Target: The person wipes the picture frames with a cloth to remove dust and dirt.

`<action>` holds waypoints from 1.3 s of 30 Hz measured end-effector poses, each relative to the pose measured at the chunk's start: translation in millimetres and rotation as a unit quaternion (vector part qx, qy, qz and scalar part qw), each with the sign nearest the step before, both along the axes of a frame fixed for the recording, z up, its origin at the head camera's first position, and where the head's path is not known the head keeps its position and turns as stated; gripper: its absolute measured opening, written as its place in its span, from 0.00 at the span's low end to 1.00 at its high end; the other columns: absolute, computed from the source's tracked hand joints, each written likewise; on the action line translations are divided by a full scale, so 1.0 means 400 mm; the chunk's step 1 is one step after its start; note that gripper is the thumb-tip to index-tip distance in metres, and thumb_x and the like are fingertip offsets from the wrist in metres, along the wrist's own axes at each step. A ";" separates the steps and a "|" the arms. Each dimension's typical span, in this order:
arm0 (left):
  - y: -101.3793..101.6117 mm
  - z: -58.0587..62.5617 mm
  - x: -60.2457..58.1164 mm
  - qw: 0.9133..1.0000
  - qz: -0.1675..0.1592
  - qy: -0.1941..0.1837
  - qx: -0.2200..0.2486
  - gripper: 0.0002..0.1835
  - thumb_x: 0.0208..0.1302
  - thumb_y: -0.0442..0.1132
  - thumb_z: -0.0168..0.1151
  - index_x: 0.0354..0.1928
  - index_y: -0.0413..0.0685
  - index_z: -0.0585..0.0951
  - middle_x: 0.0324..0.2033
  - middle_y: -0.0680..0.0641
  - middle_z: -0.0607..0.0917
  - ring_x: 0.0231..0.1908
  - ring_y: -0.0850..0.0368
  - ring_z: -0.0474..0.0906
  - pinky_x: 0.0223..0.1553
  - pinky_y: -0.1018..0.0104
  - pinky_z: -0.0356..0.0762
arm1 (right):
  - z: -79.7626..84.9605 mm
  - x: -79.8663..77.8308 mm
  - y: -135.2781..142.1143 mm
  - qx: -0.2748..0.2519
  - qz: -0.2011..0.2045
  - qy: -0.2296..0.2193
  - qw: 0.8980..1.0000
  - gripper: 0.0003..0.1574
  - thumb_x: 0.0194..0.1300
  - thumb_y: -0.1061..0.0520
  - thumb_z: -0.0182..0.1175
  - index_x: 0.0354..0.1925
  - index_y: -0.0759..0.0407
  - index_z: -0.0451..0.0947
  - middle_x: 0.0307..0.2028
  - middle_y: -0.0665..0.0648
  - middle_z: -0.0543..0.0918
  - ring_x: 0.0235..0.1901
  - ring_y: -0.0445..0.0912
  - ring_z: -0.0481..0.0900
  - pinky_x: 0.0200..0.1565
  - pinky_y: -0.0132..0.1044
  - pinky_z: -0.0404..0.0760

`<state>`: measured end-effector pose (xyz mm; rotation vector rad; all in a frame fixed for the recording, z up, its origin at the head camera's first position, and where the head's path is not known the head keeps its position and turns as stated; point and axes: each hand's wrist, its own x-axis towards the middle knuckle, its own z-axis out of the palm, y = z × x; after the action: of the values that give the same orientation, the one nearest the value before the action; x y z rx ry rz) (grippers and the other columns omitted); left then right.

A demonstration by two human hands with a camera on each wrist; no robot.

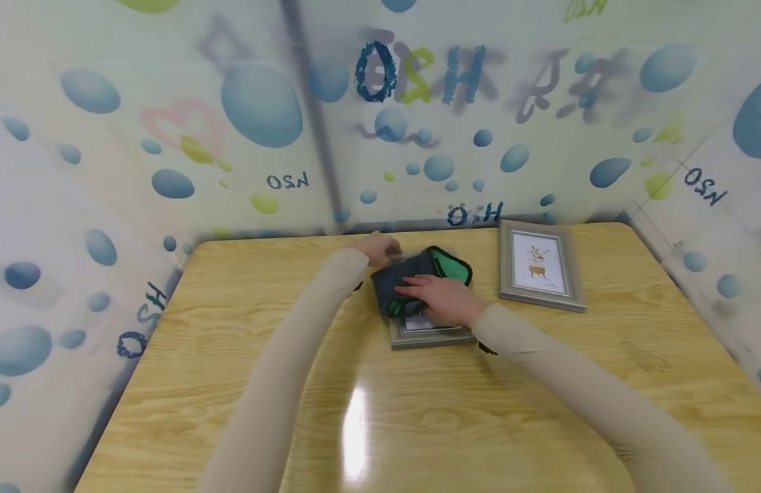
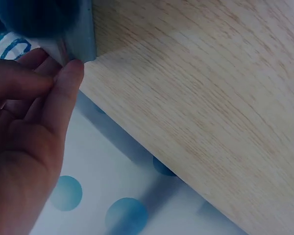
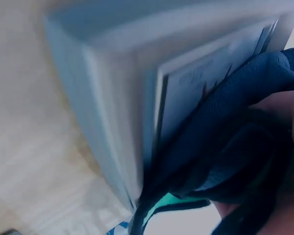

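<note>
A dark blue cleaning cloth (image 1: 405,274) with a green underside and black edging lies bunched over a grey picture frame (image 1: 432,338) on the table. My right hand (image 1: 444,298) holds the cloth against the frame's front, its fingers stretched across the fabric in the head view. In the right wrist view, folds of cloth (image 3: 220,132) pass between parts of that hand, and the frame (image 3: 112,98) shows beside it. At the far left corner, my left hand (image 1: 377,248) pinches the frame's edge between thumb and fingers (image 2: 63,90). The cloth hides most of the picture.
A second grey picture frame (image 1: 574,274), with a potted plant print, lies face up to the right. The wooden table (image 1: 232,329) ends at the patterned wall (image 1: 244,205) behind both frames.
</note>
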<state>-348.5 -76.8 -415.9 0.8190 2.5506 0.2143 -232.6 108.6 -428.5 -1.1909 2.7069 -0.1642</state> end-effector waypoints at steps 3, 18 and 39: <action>0.013 0.007 -0.001 1.000 0.022 -0.011 0.010 0.22 0.69 0.28 0.46 0.62 0.43 0.75 0.60 0.44 0.76 0.62 0.47 0.67 0.61 0.58 0.66 | 0.004 -0.036 -0.009 0.013 -0.031 0.002 0.999 0.34 0.65 0.66 0.57 0.69 0.57 0.65 0.68 0.62 0.65 0.65 0.57 0.64 0.44 0.45 0.80; 0.019 -0.011 -0.021 1.000 0.010 0.021 0.018 0.16 0.70 0.42 0.58 0.53 0.42 0.81 0.47 0.44 0.83 0.47 0.50 0.78 0.49 0.59 0.75 | 0.016 -0.028 -0.031 0.025 -0.042 0.030 0.998 0.39 0.64 0.64 0.61 0.71 0.58 0.61 0.68 0.66 0.62 0.64 0.63 0.63 0.51 0.52 0.77; 0.023 -0.010 -0.013 0.999 0.029 0.011 0.010 0.14 0.70 0.37 0.58 0.54 0.44 0.82 0.50 0.44 0.82 0.49 0.51 0.79 0.48 0.62 0.77 | 0.034 0.113 -0.012 0.040 0.060 0.030 0.997 0.39 0.64 0.63 0.63 0.70 0.55 0.64 0.67 0.59 0.67 0.64 0.57 0.66 0.54 0.53 0.74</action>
<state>-353.6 -67.5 -420.0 0.7588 2.5996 0.2495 -187.4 103.7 -415.0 -1.3501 2.6542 -0.0038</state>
